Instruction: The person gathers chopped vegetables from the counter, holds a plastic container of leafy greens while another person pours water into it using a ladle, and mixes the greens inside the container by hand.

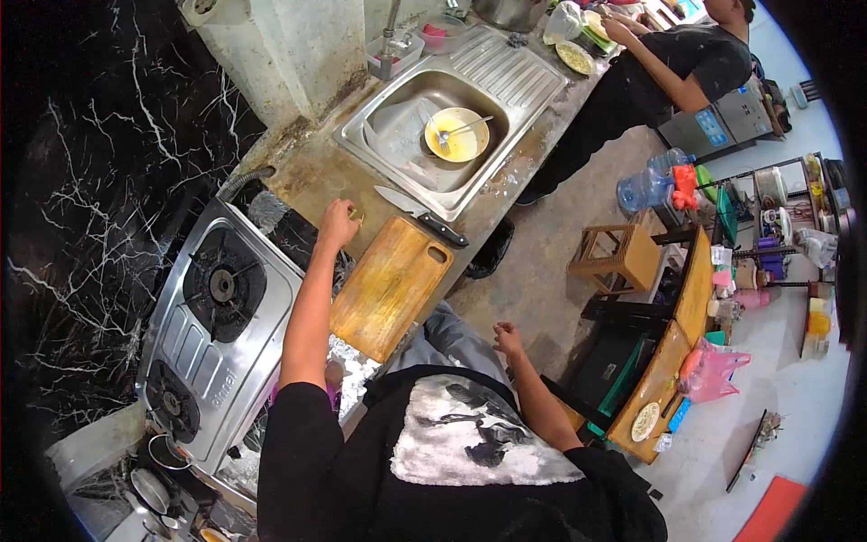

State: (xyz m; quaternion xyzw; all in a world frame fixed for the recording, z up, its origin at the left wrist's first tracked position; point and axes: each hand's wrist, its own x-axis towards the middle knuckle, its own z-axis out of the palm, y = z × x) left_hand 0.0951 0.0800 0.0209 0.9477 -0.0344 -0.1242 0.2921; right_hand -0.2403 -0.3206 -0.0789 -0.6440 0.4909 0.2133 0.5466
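My left hand (339,225) is over the counter beside the cutting board, its fingers pinched together. A tiny yellow-green bit shows at the fingertips, too small to name. The wooden cutting board (388,291) lies at the counter's front edge, with a slot at its far right corner. Just beyond it a knife (422,215) rests flat, its black handle near the board and its blade pointing left. Away from the counter, my right hand (508,340) hangs in front of my body, its fingers loosely bent and apart, holding nothing visible.
A steel sink (384,107) holds a yellow-stained bowl (470,143) with utensils. The two-burner stove (242,313) stands at left. Another person (691,56) works at the far counter. To the right are a stool (635,258) and a wooden table (657,384) with a plate.
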